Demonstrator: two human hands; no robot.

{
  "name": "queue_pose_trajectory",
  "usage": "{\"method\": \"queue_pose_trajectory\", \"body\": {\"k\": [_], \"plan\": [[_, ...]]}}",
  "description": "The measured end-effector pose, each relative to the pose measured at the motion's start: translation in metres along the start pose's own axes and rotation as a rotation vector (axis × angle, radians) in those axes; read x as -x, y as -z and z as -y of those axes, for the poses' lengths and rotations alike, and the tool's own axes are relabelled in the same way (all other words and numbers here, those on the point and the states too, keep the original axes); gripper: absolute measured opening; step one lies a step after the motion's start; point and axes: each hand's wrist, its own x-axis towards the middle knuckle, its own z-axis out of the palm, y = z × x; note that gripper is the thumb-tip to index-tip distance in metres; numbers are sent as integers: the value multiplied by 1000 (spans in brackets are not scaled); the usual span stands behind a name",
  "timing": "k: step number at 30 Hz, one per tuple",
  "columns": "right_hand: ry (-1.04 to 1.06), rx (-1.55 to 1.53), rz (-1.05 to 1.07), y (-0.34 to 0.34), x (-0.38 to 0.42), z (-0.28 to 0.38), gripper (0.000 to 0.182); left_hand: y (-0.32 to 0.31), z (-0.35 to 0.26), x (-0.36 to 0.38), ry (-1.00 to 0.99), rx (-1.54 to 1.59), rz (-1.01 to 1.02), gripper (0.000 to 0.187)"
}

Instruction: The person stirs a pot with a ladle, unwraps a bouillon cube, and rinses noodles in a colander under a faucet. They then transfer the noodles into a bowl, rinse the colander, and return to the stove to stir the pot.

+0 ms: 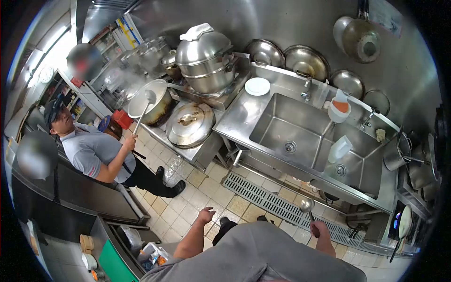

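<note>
My right hand (pixel 321 230) is closed round the handle of a metal ladle (pixel 307 206), whose bowl points up toward the sink's front edge. My left hand (pixel 206 215) hangs over the tiled floor with nothing in it, its fingers loosely apart. The double-basin steel sink (pixel 282 124) lies in front of me. A white plastic scoop-like container (pixel 340 149) rests in its right basin. On the ledge between the basins and the wall, a white container (pixel 339 112) has something orange in it.
A co-worker (pixel 101 150) stands at the left, holding a long-handled ladle (pixel 149 97) over a steaming pot (pixel 159 110). A lidded pot (pixel 190 124) and a large steamer (pixel 204 61) stand beside it. At the right, a frying pan (pixel 404 222) sits by a blue flame. A floor grate (pixel 263 199) runs below the sink.
</note>
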Motion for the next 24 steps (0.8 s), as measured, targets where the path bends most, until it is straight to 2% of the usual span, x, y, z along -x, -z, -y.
{"method": "queue_pose_trajectory", "body": {"k": [3, 5, 8, 9, 10, 11, 12, 13, 14, 15, 16, 17, 18, 19, 20, 21, 22, 23, 24], "plan": [[81, 9, -16, -58, -8, 53, 25, 21, 12, -22, 28, -52, 72, 52], [46, -168, -126, -93, 0, 68, 24, 35, 37, -34, 43, -42, 110, 53], [44, -234, -189, -134, -7, 57, 24, 75, 64, -49, 183, -9, 187, 54], [37, -269, -202, -143, -8, 49, 24, 84, 100, -73, 122, -85, 206, 53], [83, -142, -218, -150, -14, 38, 26, 112, 86, -61, 47, -88, 208, 52], [84, -170, -235, -165, -6, 34, 26, 121, 115, -85, 133, -19, 281, 50], [63, -280, -262, -180, 5, 25, 27, 147, 103, -76, 193, -5, 253, 48], [38, -385, -289, -194, 19, 16, 28, 154, 159, -118, 4, -169, 273, 50], [32, -402, -306, -205, 17, 3, 28, 173, 197, -132, -326, -255, 286, 49], [-47, -258, -405, -217, 5, -16, 27, 195, 210, -145, -663, -332, 291, 48], [-130, -115, -495, -232, -1, -37, 28, 217, 206, -161, -552, -543, 412, 48], [-54, -314, -485, -250, 11, -53, 26, 236, 199, -176, -432, -755, 526, 47], [26, -508, -473, -269, 23, -75, 24, 259, 188, -179, -229, -748, 584, 45], [-4, -644, -603, -286, -32, -153, 22, 291, 180, -208, -475, -913, 568, 43], [125, -647, -471, -320, 60, -129, 24, 296, 157, -207, 16, -525, 298, 44], [585, -271, -444, -346, 105, -126, 25, 303, 171, -248, -493, -829, 262, 45], [692, -107, -479, -356, 110, -148, 27, 304, 142, -254, -405, -636, 132, 46], [624, 355, -560, -361, 124, -150, 23, 304, 146, -286, -815, -651, 66, 46], [920, 582, -674, -356, 73, -212, 17, 319, 65, -246, -418, -440, 128, 45]]}}
